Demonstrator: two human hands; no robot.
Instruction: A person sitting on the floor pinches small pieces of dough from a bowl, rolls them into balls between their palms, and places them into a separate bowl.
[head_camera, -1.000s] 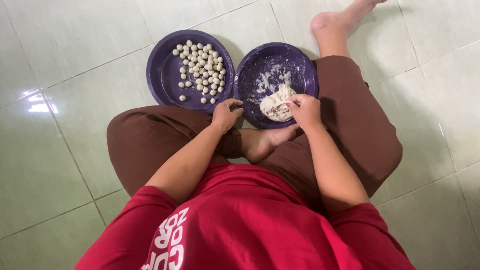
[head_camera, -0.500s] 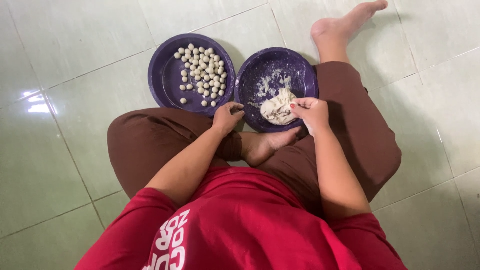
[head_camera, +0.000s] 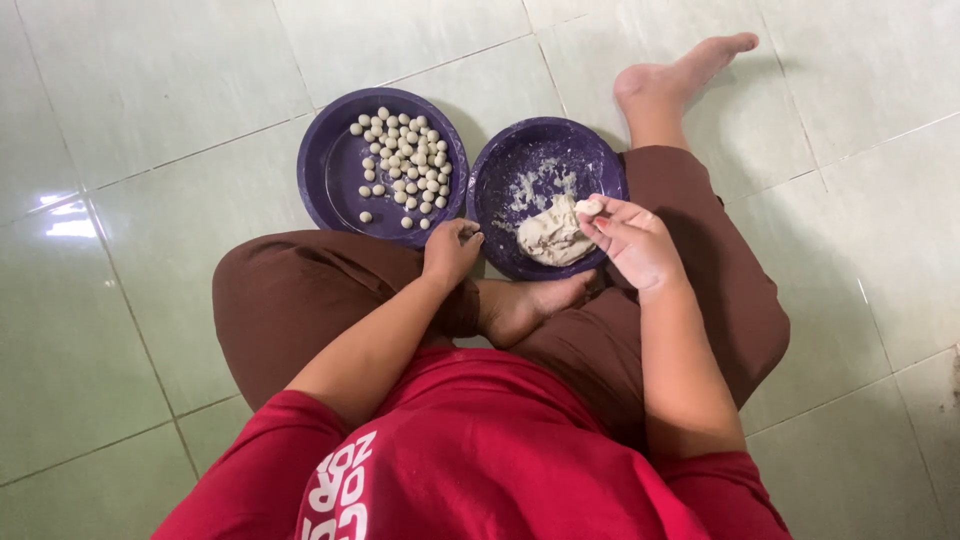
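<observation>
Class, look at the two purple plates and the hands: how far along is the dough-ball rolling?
Done: many small dough balls lie on the left plate. In hand: the right hand pinches a small piece; the left hand rests closed at the plates' edge. Left: a dough lump in the right plate.

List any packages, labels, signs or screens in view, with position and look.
No packages, signs or screens.
Shirt print: white block lettering on the red shirt, bottom centre, partly cut off by the frame edge.
</observation>
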